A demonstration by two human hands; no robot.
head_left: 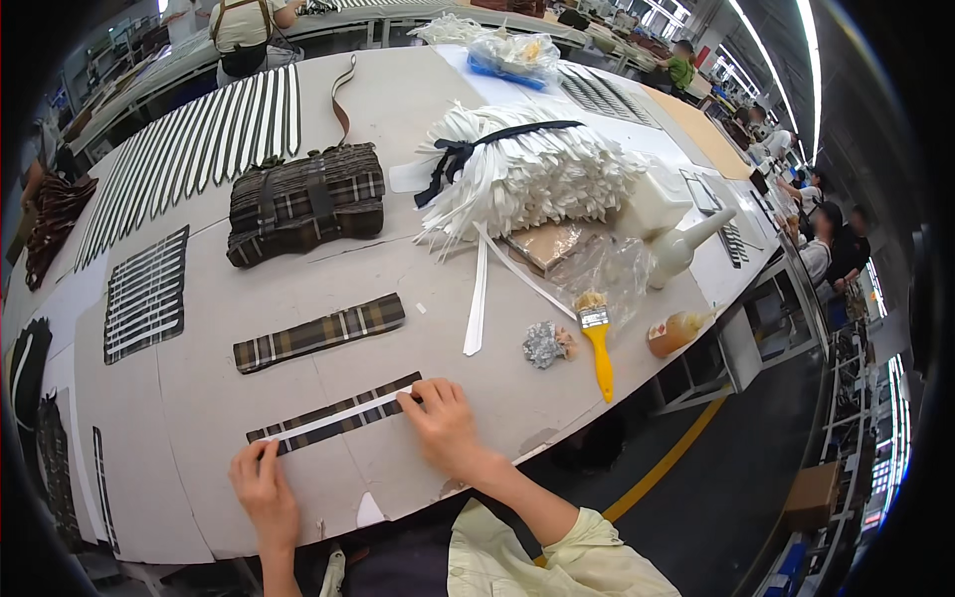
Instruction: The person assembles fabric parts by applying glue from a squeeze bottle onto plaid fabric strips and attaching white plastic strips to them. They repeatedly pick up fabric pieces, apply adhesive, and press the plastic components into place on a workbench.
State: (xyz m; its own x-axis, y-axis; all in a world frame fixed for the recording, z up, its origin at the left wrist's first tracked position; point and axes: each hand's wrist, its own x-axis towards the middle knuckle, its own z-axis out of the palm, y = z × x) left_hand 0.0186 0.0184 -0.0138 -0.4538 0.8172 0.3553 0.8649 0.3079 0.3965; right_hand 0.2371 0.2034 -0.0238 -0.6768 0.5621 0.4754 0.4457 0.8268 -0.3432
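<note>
Fabric strip (338, 413), white over plaid cloth (340, 426), looked light and pliable, best held by its ends, where the left hand (264, 493) and right hand (445, 426) each pinched it.

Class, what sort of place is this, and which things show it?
Probably a textile or garment workshop: a strapped bundle of plaid fabric and a large tied heap of white strips lie on the table, with other people beyond.
</note>
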